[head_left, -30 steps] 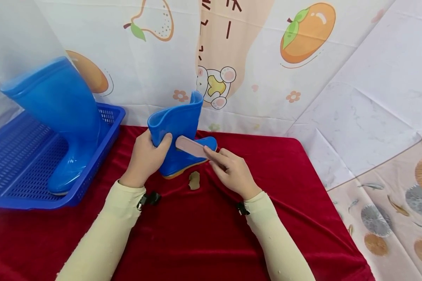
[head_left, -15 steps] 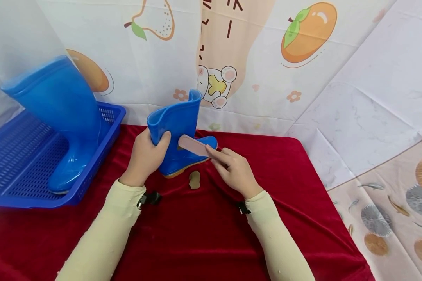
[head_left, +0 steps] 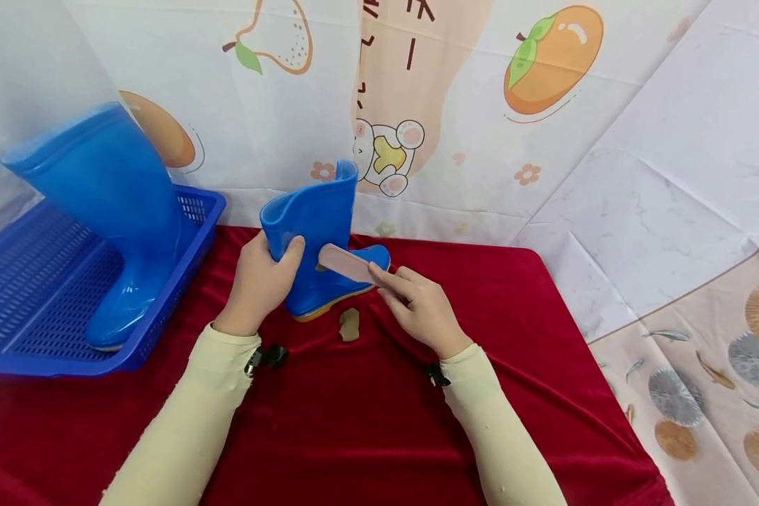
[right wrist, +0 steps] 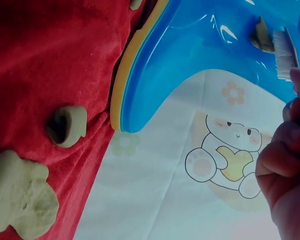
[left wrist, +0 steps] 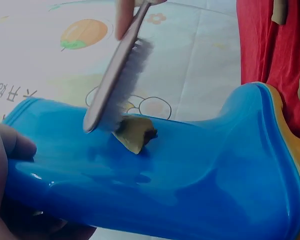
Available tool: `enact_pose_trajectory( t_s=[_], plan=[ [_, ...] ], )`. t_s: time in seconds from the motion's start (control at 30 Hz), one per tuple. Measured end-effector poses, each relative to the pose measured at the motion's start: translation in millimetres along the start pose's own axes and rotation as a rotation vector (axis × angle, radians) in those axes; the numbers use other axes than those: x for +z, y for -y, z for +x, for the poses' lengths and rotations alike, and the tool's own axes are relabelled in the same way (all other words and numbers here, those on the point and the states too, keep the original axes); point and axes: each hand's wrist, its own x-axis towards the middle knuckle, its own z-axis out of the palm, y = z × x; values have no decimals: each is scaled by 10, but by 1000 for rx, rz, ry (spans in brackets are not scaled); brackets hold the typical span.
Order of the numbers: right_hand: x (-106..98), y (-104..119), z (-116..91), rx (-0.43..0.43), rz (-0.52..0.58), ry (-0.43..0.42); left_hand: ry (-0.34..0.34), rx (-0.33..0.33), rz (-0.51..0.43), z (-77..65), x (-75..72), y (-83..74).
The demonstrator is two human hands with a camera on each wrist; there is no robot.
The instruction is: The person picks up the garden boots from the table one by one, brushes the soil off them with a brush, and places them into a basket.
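Note:
A blue rubber boot (head_left: 319, 218) with a yellow-brown sole stands on the red cloth (head_left: 354, 436). My left hand (head_left: 259, 284) grips its shaft below the top edge, thumb on the near side. My right hand (head_left: 424, 309) holds a scrubbing brush (head_left: 344, 263) by its end, index finger along the pinkish back. In the left wrist view the bristles of the brush (left wrist: 112, 75) meet a brown clay-like lump (left wrist: 135, 134) stuck on the shaft. The right wrist view shows that lump (right wrist: 262, 37) right beside the pale bristles. From the head, the brush mostly hides it.
A second blue boot (head_left: 126, 190) stands in a blue plastic basket (head_left: 129, 362) at the left. One flat brown piece (head_left: 349, 325) lies on the cloth before the boot. More brown pieces, one curled (right wrist: 70, 126), appear in the right wrist view. A printed curtain (head_left: 468, 197) hangs behind.
The boot's shaft has leaned slightly left, and my left hand with it. My right hand has shifted the brush a little right, then slightly back left, over the lump.

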Motion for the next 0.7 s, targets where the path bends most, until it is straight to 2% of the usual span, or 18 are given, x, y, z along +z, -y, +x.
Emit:
enact_pose_trajectory(
  t_s=[0.13, 0.23, 0.5, 0.7],
  plan=[
    [9, 19, 13, -17, 7, 1, 59, 47, -3, -11, 10, 3],
    [1, 16, 13, -10, 3, 7, 72, 64, -10, -14, 5, -1],
    [-41, -31, 0, 32, -10, 23, 15, -14, 7, 2, -29, -9],
    [-77, -61, -24, 61, -29, 47, -24, -51, -20, 32, -73, 36]
  ],
)
